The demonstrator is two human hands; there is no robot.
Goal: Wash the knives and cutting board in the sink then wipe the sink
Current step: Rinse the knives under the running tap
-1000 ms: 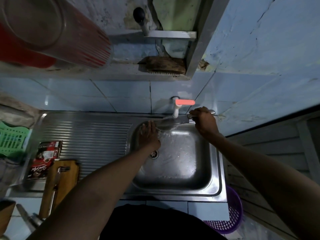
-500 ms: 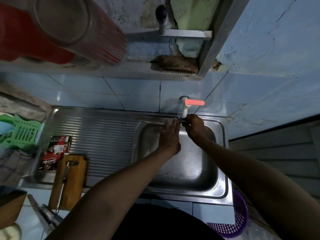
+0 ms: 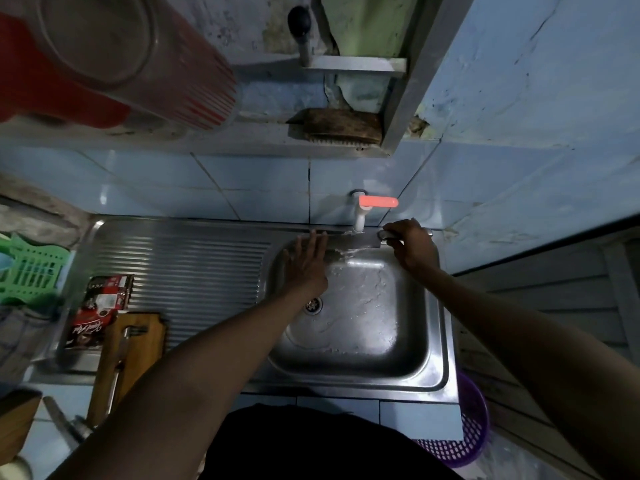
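Pale blue tiles line the wall behind a steel sink (image 3: 440,341) whose ribbed draining board (image 3: 180,268) stretches toward the left of the frame. At the upper middle, a white tap (image 3: 359,220) with an orange-pink lever (image 3: 378,201) sticks out of the tiles, and water runs from it into the basin.

Directly under the tap, a knife (image 3: 353,241) lies crosswise over the back of the basin, its blade pointing left. The right hand (image 3: 410,245), at the upper right of the basin, grips the knife's handle with its fingers curled round it. The left hand (image 3: 306,263) is spread flat with straight fingers (image 3: 317,242), and their tips reach the blade near its point; whether they press on it I cannot tell. The wet basin floor shows the drain (image 3: 313,304) just below the left wrist.

At the lower left of the frame, a wooden cutting board (image 3: 138,344) rests on the front edge of the draining board, and a second knife (image 3: 119,362) lies along it. Just beside it, further left, sits a red and black packet (image 3: 98,308). A green plastic basket (image 3: 29,268) stands at the far left edge. A purple basket (image 3: 467,434) is on the floor at the lower right, below the tabletop (image 3: 415,415). On the ledge above the tiles lies a wooden scrubbing brush (image 3: 341,126), and a red plastic jug (image 3: 114,60) fills the upper left.
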